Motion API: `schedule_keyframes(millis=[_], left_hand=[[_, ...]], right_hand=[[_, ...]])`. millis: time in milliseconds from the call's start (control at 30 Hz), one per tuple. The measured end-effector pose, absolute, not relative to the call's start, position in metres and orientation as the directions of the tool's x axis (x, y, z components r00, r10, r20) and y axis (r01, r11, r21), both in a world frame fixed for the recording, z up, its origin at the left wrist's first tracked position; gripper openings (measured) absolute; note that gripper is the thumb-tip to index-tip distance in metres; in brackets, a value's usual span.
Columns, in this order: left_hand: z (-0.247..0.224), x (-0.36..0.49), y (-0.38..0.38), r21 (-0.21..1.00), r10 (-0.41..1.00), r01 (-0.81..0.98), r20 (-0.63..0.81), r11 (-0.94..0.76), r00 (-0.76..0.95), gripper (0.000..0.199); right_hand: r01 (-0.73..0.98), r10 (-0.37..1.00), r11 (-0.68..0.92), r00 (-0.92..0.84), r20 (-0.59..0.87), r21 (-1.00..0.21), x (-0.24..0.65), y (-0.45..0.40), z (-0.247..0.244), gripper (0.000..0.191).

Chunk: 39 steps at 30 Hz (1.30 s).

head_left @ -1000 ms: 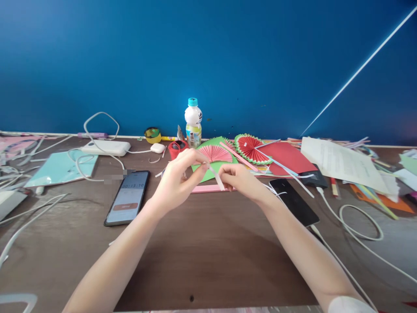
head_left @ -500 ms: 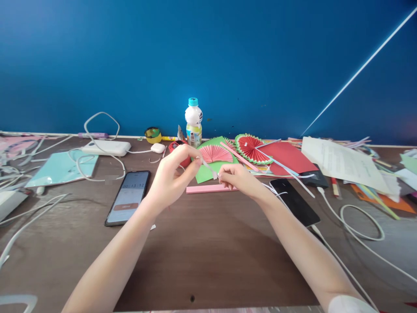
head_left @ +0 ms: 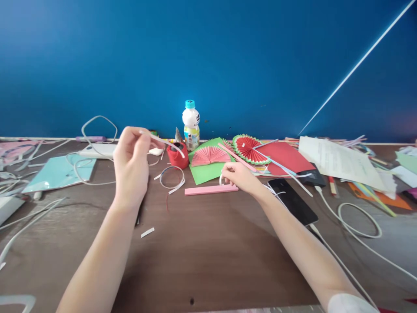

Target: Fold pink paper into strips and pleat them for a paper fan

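Observation:
Raised at left of centre, my left hand (head_left: 130,169) pinches one end of a narrow white strip (head_left: 167,143), whose free end droops to the right. My right hand (head_left: 240,176) has its fingers closed on a small curled white strip (head_left: 220,179), just above the right end of a folded pink paper strip (head_left: 208,190). Behind it, a pleated pink paper fan (head_left: 210,156) lies on a green sheet (head_left: 199,176). A loop of thin white strip (head_left: 182,180) and a white scrap (head_left: 147,232) lie on the table between my arms.
A bottle (head_left: 191,126) and a red round object (head_left: 178,158) stand toward the blue wall. A red-and-green pleated fan (head_left: 249,150) overlaps red paper (head_left: 289,158). Right of my forearm lies a black phone (head_left: 293,202). Cables (head_left: 358,232) and papers (head_left: 345,165) spread across both sides.
My left hand has moved left, away from my right hand, drawing the white strip with it. The loop of white strip and the red object now show; the left phone is mostly covered.

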State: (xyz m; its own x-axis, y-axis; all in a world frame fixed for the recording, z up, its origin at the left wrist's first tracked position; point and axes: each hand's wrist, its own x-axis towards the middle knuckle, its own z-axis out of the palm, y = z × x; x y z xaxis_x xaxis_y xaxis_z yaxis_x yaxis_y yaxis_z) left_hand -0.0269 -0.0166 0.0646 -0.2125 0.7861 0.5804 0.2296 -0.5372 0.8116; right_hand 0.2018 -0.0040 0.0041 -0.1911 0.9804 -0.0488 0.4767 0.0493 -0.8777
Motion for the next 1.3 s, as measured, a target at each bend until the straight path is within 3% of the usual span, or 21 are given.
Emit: schedule_keyframes(millis=[100,133,200,300,400,533,733,900,1000,1300], left_hand=[[0.056,-0.029,-0.008,0.913,0.897,0.187,0.397,-0.364,-0.192,0.018],[0.052,-0.027,-0.006,0.938,0.937,0.199,0.316,-0.284,-0.152,0.012],[0.044,-0.019,-0.005,0.955,0.986,0.247,0.166,-0.162,0.007,0.022],[0.032,-0.009,-0.006,0.956,0.974,0.289,-0.029,-0.039,0.226,0.043],[0.024,-0.007,-0.006,0.959,0.918,0.283,-0.133,0.024,0.373,0.056],[0.022,-0.009,-0.004,0.975,0.869,0.22,-0.12,0.013,0.48,0.059],[0.03,-0.009,-0.005,0.987,0.887,0.158,-0.069,-0.004,0.456,0.053],[0.032,-0.012,-0.006,0.925,0.894,0.333,0.017,-0.184,0.447,0.055],[0.028,-0.013,-0.006,0.842,0.877,0.461,0.029,-0.28,0.48,0.055],[0.018,-0.015,-0.003,0.805,0.862,0.505,0.015,-0.312,0.507,0.058]], right_hand=[[0.332,0.967,0.174,-0.234,0.098,-0.927,0.201,-0.004,0.005,0.013],[0.28,0.959,0.212,-0.241,0.145,-0.936,0.199,-0.005,0.007,0.015],[0.19,0.947,0.256,-0.247,0.207,-0.948,0.197,-0.008,0.01,0.017],[0.103,0.936,0.275,-0.254,0.242,-0.956,0.194,-0.012,0.013,0.018],[0.062,0.929,0.28,-0.267,0.255,-0.958,0.194,-0.013,0.014,0.017],[0.042,0.929,0.276,-0.269,0.255,-0.96,0.194,-0.013,0.013,0.016],[0.037,0.947,0.283,-0.168,0.273,-0.958,0.197,-0.012,0.011,0.016],[0.061,0.972,0.235,-0.021,0.234,-0.97,0.192,-0.01,0.002,0.031],[0.005,0.976,0.192,0.102,0.192,-0.981,0.183,-0.007,-0.011,0.027],[-0.082,0.98,0.06,0.192,0.043,-0.995,0.178,0.003,-0.036,0.026]])
